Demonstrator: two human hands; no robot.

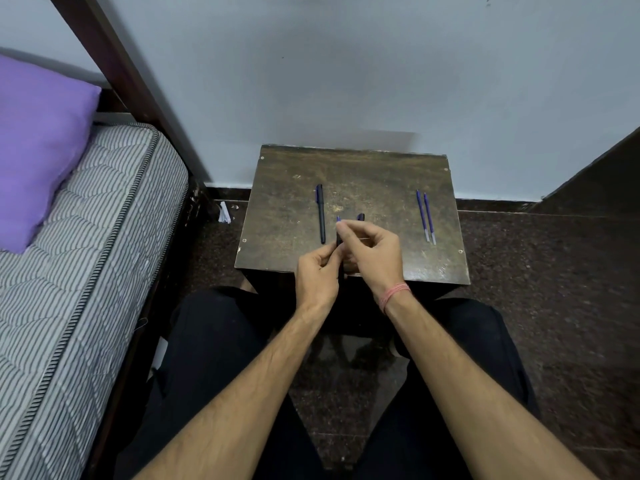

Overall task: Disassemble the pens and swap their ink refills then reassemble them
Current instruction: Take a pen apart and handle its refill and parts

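Pinching a thin blue ink refill (338,219) with its fingertips, the right hand (372,256) works at the dark pen barrel (339,242) gripped by the left hand (317,277), in the middle of the frame above the worn dark wooden desk (381,168). I think the refill can slip or bend if it is pushed crooked. Count: one whole dark blue pen (320,213) left of the hands, two loose blue refills (426,216) at the right, one small dark cap (361,216) behind the hands.

A single head-worn view is given, looking forward and down from above the lap; the small table (284,216) is seen close, its far edge against the wall (346,81).
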